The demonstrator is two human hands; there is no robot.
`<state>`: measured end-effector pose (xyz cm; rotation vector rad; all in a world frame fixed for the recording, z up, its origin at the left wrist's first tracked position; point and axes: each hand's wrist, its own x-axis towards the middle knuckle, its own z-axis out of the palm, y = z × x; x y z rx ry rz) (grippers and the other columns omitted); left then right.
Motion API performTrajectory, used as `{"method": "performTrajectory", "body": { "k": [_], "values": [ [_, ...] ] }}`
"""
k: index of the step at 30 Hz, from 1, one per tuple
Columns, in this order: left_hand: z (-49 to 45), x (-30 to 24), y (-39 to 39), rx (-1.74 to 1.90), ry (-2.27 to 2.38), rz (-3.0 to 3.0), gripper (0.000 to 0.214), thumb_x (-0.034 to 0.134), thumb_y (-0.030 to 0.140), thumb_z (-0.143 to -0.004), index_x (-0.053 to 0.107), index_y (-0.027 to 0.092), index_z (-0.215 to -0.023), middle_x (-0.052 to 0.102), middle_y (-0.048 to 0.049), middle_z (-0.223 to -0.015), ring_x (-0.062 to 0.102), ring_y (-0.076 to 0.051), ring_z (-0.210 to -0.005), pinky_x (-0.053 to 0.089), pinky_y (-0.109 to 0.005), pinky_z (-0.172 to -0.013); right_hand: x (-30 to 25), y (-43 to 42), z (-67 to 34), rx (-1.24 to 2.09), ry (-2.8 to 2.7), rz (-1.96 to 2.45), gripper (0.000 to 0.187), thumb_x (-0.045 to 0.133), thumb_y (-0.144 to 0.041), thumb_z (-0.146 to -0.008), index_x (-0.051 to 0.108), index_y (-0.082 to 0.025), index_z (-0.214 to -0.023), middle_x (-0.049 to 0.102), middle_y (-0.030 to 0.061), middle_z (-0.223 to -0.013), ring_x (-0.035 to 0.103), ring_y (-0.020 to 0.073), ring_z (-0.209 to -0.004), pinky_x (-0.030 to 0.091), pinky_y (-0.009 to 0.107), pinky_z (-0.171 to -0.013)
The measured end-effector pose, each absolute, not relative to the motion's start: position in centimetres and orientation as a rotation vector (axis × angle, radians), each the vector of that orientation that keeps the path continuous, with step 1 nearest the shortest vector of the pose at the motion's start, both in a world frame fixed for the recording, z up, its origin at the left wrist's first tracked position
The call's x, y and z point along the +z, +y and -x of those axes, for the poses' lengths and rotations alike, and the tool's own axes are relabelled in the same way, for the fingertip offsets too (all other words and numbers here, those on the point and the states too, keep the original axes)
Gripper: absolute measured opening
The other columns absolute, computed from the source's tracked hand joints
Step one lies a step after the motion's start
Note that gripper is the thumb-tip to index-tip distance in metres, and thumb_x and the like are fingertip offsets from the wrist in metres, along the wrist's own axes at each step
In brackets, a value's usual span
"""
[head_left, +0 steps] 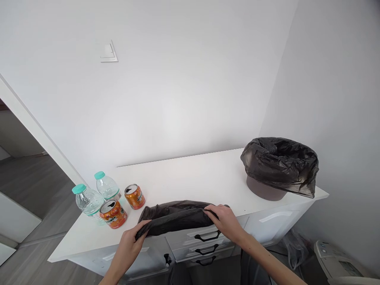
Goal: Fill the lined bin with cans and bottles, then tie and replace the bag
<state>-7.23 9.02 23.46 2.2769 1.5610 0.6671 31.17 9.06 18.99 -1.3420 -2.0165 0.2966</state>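
A black plastic bag [181,221] is stretched sideways in front of the cabinet's front edge, its mouth partly spread. At its left end, my left hand [132,242] is closed on the rim, thumb and fingers pinching the plastic. My right hand [226,222] grips the rim at the right end. Just beyond my left hand stand two opened orange drink cans, the nearer can [113,213] and the farther can [134,196]. Behind them are two clear plastic bottles with teal caps, a front bottle [89,201] and a back bottle [107,186].
A brownish bin [264,190] lined with a black bag [282,166] stands at the right end of the white cabinet top [190,174]. Drawers with black handles [208,236] are below. A light-coloured device [338,261] and a clear plastic bag [293,249] sit at lower right.
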Motion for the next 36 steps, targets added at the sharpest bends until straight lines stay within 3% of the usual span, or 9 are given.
{"method": "performTrajectory", "body": {
  "k": [5,11,15,19,23,26,30,34,36],
  "values": [
    [4.1,25.6,9.4,0.775,1.84,-2.168,0.038,0.046,0.043,-0.099,0.068,0.023,-0.122,0.081,-0.0035,-0.101,0.076,-0.025,-0.085,0.06,-0.034,-0.074,20.0,10.1,-31.0,0.202,-2.16,1.627,0.028,0.04,-0.035,-0.11,0.067,-0.027,-0.114,0.077,0.0021,-0.083,0.073,0.0221,-0.075,0.041,0.028,-0.063],
    [-1.5,26.1,9.8,1.242,1.835,-2.75,0.048,0.043,0.023,-0.102,0.052,0.023,-0.149,0.07,-0.0121,-0.137,0.062,-0.029,-0.131,0.049,-0.047,-0.108,20.1,11.5,-29.6,0.209,-2.214,1.872,0.02,0.044,-0.03,-0.108,0.063,-0.022,-0.109,0.077,0.0052,-0.085,0.072,0.0219,-0.075,0.031,0.027,-0.057],
    [-4.1,24.2,9.8,0.883,1.371,-3.099,0.06,0.045,0.025,-0.105,0.032,0.032,-0.163,0.057,-0.0043,-0.155,0.048,-0.024,-0.147,0.041,-0.043,-0.119,21.2,11.1,-29.7,0.261,-2.212,1.851,0.018,0.045,-0.028,-0.108,0.062,-0.022,-0.109,0.076,0.0049,-0.083,0.071,0.023,-0.075,0.034,0.027,-0.057],
    [-2.9,21.9,9.6,0.621,1.35,-3.076,0.07,0.05,0.042,-0.104,0.022,0.028,-0.167,0.04,-0.0065,-0.168,0.033,-0.029,-0.156,0.034,-0.049,-0.125,22.5,8.9,-30.9,0.342,-2.123,1.68,0.02,0.047,-0.033,-0.107,0.061,-0.023,-0.117,0.077,0.0047,-0.094,0.072,0.0243,-0.085,0.048,0.031,-0.069],
    [-1.5,22.9,8.9,0.693,1.456,-3.064,0.08,0.056,0.045,-0.101,0.018,0.026,-0.168,0.046,-0.0083,-0.163,0.034,-0.031,-0.155,0.022,-0.054,-0.129,22.1,6.5,-32.0,0.287,-2.111,1.393,0.036,0.067,-0.035,-0.097,0.058,-0.027,-0.13,0.075,0.0057,-0.116,0.069,0.0268,-0.104,0.053,0.04,-0.09],
    [-1.7,24.4,8.7,0.722,1.499,-3.057,0.084,0.062,0.042,-0.097,0.019,0.025,-0.167,0.052,-0.0092,-0.158,0.038,-0.032,-0.151,0.019,-0.056,-0.129,21.1,5.9,-32.1,0.215,-2.117,1.287,0.042,0.069,-0.021,-0.093,0.055,-0.026,-0.132,0.072,0.0074,-0.12,0.067,0.027,-0.108,0.052,0.042,-0.094],
    [-1.7,24.9,8.7,0.572,1.479,-2.985,0.079,0.067,0.031,-0.092,0.031,0.024,-0.162,0.068,-0.0079,-0.132,0.057,-0.031,-0.13,0.021,-0.063,-0.127,20.4,6.2,-31.8,0.25,-2.162,1.254,0.031,0.06,-0.004,-0.088,0.059,-0.023,-0.112,0.069,0.0059,-0.109,0.064,0.0249,-0.101,0.051,0.037,-0.085],
    [-0.6,24.2,8.3,0.478,1.368,-2.912,0.047,0.062,0.01,-0.085,0.062,0.031,-0.128,0.072,-0.0001,-0.107,0.068,-0.024,-0.104,0.029,-0.062,-0.126,20.8,6.1,-31.8,0.322,-2.224,1.272,0.039,0.055,0.005,-0.074,0.056,-0.023,-0.1,0.065,0.0026,-0.104,0.062,0.0218,-0.096,0.048,0.032,-0.079],
    [0.0,24.0,8.0,0.504,1.4,-2.882,0.038,0.059,0.005,-0.082,0.066,0.03,-0.109,0.071,0.0007,-0.104,0.068,-0.023,-0.102,0.035,-0.06,-0.123,21.3,6.0,-32.0,0.297,-2.252,1.283,0.042,0.055,0.005,-0.068,0.056,-0.023,-0.1,0.064,0.0025,-0.104,0.06,0.0225,-0.096,0.048,0.033,-0.08]
  ]
}}
